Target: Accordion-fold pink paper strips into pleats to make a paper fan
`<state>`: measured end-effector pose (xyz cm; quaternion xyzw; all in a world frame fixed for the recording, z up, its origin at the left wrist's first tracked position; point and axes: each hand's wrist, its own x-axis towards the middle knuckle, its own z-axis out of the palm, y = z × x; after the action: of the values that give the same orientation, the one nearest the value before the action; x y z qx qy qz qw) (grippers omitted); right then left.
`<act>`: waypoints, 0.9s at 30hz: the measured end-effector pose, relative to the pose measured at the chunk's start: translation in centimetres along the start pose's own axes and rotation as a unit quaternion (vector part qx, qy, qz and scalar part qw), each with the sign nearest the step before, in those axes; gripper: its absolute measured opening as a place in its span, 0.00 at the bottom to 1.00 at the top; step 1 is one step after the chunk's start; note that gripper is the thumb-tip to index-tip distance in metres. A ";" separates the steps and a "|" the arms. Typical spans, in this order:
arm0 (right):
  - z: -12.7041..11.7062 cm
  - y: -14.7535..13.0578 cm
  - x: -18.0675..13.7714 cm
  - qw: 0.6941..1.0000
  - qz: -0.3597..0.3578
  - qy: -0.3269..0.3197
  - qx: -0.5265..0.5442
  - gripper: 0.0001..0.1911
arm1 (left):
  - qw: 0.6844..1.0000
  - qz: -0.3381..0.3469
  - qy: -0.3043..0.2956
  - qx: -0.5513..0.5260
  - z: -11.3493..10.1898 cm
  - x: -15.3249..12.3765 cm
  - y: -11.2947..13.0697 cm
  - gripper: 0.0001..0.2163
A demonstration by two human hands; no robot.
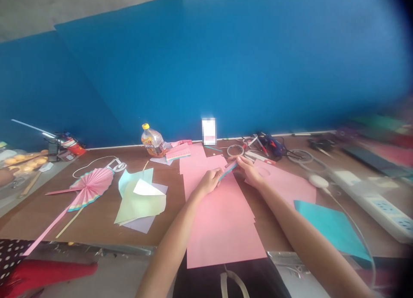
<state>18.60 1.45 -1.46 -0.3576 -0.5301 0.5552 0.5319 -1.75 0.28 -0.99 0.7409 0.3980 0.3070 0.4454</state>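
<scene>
At the centre of the frame, above long pink paper sheets [222, 220] on the brown tabletop [176, 182], I see both hands on one thin blue-and-pink folded paper strip [229, 169]. Left hand [210, 180]: fingers curled closed, gripping the strip's lower-left end. Right hand [248, 170]: thumb and fingers pinched on the upper-right end; exact finger placement too small to tell. Left of frame: pink pleated paper fan with blue-and-cream edge [92, 186], then overlapping pastel paper sheets [142, 203]. Upper middle: clear plastic bottle with yellow cap [153, 143]. Lower right: teal paper sheet [332, 227], near a white power strip [371, 203].
</scene>
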 end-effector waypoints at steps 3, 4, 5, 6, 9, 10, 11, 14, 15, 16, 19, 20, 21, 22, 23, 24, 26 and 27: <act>0.0 -0.1 -0.2 1.000 -0.002 0.001 0.000 0.17 | 1.000 0.001 0.002 -0.001 0.1 0.1 0.1 0.26; 0.1 -0.3 -0.2 1.000 -0.003 -0.001 0.002 0.18 | 1.000 -0.001 0.002 -0.001 0.1 0.1 0.1 0.26; 0.2 -0.4 -0.3 1.000 -0.004 -0.003 0.007 0.18 | 1.000 -0.001 0.004 0.000 0.1 0.2 0.0 0.26; 0.2 -0.6 -0.3 1.000 -0.004 -0.005 0.012 0.20 | 1.000 0.000 0.006 0.001 0.1 0.2 -0.1 0.26; 0.4 -0.8 -0.2 1.000 -0.006 0.008 0.008 0.22 | 1.000 0.004 0.012 0.007 0.0 0.3 -0.4 0.26; 0.4 -0.8 -0.1 1.000 -0.007 0.022 -0.006 0.22 | 1.000 0.007 0.012 0.009 0.0 0.3 -0.5 0.26; 0.4 -0.7 -0.1 0.999 -0.008 0.037 -0.024 0.22 | 1.000 0.011 0.012 0.012 -0.1 0.3 -0.4 0.26; 0.3 -0.2 0.3 0.995 -0.013 0.075 -0.069 0.21 | 1.000 0.017 -0.003 0.020 -0.3 0.1 -0.1 0.25; 0.3 0.1 0.3 0.994 -0.014 0.082 -0.076 0.22 | 1.000 0.015 -0.014 0.020 -0.4 0.0 0.0 0.24; 0.2 0.2 0.4 0.993 -0.017 0.087 -0.080 0.22 | 0.999 0.008 -0.029 0.019 -0.4 -0.1 0.1 0.23; 0.2 0.5 0.5 0.993 -0.023 0.095 -0.069 0.23 | 0.999 -0.006 -0.050 0.020 -0.5 0.0 0.3 0.21; 0.3 0.5 0.5 0.994 -0.020 0.089 -0.055 0.23 | 0.999 -0.002 -0.039 0.023 -0.5 0.1 0.3 0.21; 0.4 0.4 0.5 0.996 -0.014 0.076 -0.038 0.25 | 0.999 0.005 -0.021 0.028 -0.6 0.2 0.3 0.21; 0.6 0.3 0.4 0.998 -0.006 0.060 -0.020 0.27 | 0.999 0.013 0.003 0.033 -0.7 0.3 0.2 0.21; 0.7 0.1 0.4 0.999 0.001 0.041 -0.003 0.30 | 0.999 0.019 0.026 0.036 -0.7 0.4 0.1 0.21; 0.9 0.0 0.3 1.000 0.007 0.023 0.010 0.33 | 0.998 0.022 0.045 0.038 -0.8 0.5 0.0 0.21; 1.2 -0.3 0.1 1.000 0.006 -0.001 0.021 0.33 | 0.997 0.024 0.064 0.038 -0.9 0.6 -0.2 0.21; 1.3 -0.4 0.0 1.000 -0.001 -0.011 0.014 0.31 | 0.997 0.025 0.067 0.038 -0.9 0.6 -0.2 0.21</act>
<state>17.38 1.17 -0.83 -0.3439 -0.5283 0.5656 0.5316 -2.23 1.27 -0.74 0.7448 0.4200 0.3516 0.3811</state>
